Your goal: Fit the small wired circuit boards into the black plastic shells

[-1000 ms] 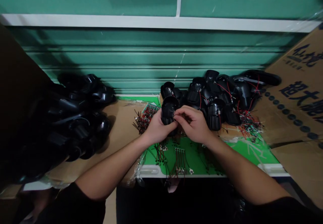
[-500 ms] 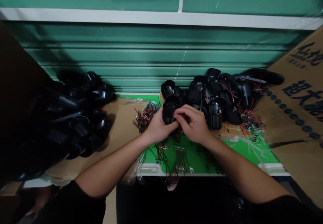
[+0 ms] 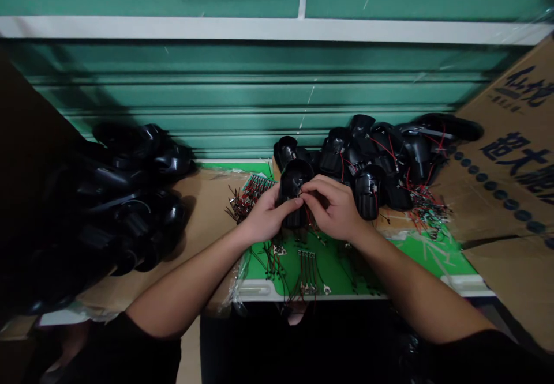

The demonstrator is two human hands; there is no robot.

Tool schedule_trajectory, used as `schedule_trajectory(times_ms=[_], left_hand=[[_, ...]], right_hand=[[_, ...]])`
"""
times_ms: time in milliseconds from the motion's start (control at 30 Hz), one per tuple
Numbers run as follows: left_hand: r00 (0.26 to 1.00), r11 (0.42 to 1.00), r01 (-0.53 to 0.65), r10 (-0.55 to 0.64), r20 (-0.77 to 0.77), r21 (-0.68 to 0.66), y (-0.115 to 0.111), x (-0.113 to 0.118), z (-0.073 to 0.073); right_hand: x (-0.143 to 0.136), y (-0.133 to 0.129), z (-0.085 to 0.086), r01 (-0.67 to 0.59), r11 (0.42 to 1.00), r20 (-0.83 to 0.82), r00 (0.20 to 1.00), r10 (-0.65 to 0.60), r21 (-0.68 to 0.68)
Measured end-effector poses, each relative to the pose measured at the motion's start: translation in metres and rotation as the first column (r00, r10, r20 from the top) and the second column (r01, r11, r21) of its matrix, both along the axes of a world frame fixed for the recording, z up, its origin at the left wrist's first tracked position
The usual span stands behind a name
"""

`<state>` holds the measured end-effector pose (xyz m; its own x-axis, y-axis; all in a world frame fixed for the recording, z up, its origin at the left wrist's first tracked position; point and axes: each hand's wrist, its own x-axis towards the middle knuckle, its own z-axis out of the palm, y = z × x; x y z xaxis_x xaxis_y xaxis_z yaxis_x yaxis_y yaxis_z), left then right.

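Note:
My left hand (image 3: pixel 269 215) is wrapped round a black plastic housing (image 3: pixel 296 177), its hollow side turned up toward me. Fingers and thumb of my right hand (image 3: pixel 332 206) are pinched together at the housing's right edge, on a thin wire with a dark red tint. The wire's end inside the housing is too small to make out. Just below the hands, a row of small wired boards (image 3: pixel 307 255) with red and black leads lies on the green board (image 3: pixel 389 280). Behind my left hand is a bunch of similar wired parts (image 3: pixel 255 188).
Black housings with red wires (image 3: pixel 367 188) are heaped at the back right, beside loose wires (image 3: pixel 430 208). More black housings (image 3: pixel 142 217) pile up on cardboard (image 3: pixel 208 199) at the left. A printed carton (image 3: pixel 515 159) stands at the right; a green shutter (image 3: pixel 216 93) closes off the back.
The housing has tipped in my left hand, so more of its hollow and lower part shows. My right fingers stay pinched near its edge. The whole view has shifted slightly.

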<state>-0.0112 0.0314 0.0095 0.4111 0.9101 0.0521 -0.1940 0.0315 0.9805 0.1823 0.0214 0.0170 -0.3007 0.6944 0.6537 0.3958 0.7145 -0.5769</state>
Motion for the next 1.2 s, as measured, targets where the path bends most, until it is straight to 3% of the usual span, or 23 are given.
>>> schedule_trajectory(times_ms=[233, 400, 767, 1200], left_hand=[[0.997, 0.994, -0.076, 0.075, -0.014, -0.074, 0.001, 0.003, 0.0], [0.999, 0.977, 0.031, -0.023, 0.039, -0.212, -0.009, 0.006, 0.001], [0.999, 0.987, -0.015, 0.021, 0.035, -0.162, -0.02, 0.012, 0.001], [0.999, 0.99, -0.021, 0.024, 0.022, -0.139, -0.024, 0.011, 0.001]], right_hand=[[0.0, -0.001, 0.0, -0.01, 0.999, -0.009, 1.0, 0.01, -0.031], [-0.004, -0.004, -0.003, 0.016, 1.0, 0.019, 1.0, -0.016, 0.022], [-0.009, -0.006, -0.018, 0.052, 0.99, 0.036, 0.998, -0.058, 0.132], [-0.011, -0.008, -0.021, 0.06, 0.983, 0.053, 0.996, -0.07, 0.172]])
